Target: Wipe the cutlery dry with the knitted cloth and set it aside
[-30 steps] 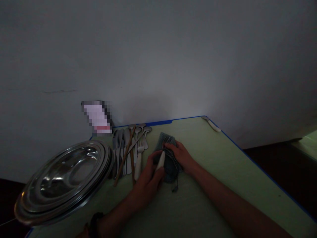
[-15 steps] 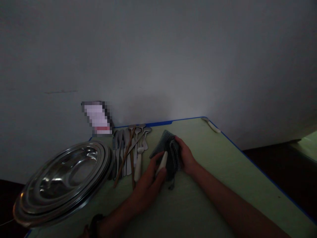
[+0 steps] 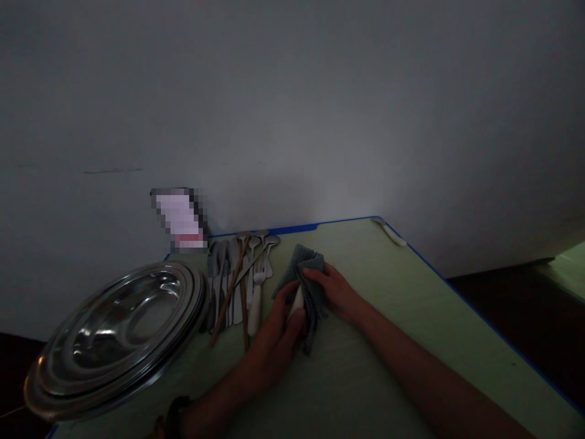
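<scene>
My left hand (image 3: 278, 326) grips a piece of cutlery by its white handle (image 3: 297, 303); its other end is hidden in the cloth, so I cannot tell the kind. A grey-green cloth (image 3: 299, 261) with a stitched edge is folded around it. My right hand (image 3: 336, 289) is closed on the cloth, thumb and fingers pressing it from the right. Just left of my hands lies a fork (image 3: 257, 296) with a white handle, beside several knives (image 3: 222, 268), spoons (image 3: 273, 240) and brown chopsticks (image 3: 227, 302).
Stacked metal plates or trays (image 3: 183, 277) stand at the table's left. Behind them a blurred-out phone (image 3: 180, 216) leans on the wall. One white-handled utensil (image 3: 392, 233) lies at the back right corner of the blue-edged table (image 3: 411, 305).
My right hand has shifted slightly left and folded the cloth over, covering more of the white handle. My left hand stays nearly where it was.
</scene>
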### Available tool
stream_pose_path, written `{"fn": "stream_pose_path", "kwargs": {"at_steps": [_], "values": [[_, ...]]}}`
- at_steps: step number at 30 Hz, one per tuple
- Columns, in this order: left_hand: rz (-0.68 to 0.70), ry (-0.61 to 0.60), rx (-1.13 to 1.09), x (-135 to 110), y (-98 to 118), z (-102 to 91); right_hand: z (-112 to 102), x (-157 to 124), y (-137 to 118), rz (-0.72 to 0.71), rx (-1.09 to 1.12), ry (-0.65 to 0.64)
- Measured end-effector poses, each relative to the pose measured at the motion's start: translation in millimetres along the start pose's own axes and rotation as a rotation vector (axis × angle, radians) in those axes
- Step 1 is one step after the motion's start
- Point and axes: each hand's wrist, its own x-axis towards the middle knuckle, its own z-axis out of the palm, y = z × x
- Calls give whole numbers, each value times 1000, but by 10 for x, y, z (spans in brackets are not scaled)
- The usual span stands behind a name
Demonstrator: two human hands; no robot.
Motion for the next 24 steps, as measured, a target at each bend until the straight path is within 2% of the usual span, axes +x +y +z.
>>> {"fn": "stream_pose_path", "kwargs": {"at_steps": [6, 10, 17, 24], "values": [[12, -29, -80, 1, 22, 6, 0, 22, 5, -5, 16, -42], [27, -47, -124, 1, -12, 24, -3, 5, -10, 6, -93, 24], [34, -36, 59, -18, -49, 14, 11, -17, -42, -2, -175, 2], [52, -43, 14, -5, -82, 19, 13, -14, -36, -8, -186, -2]]}}
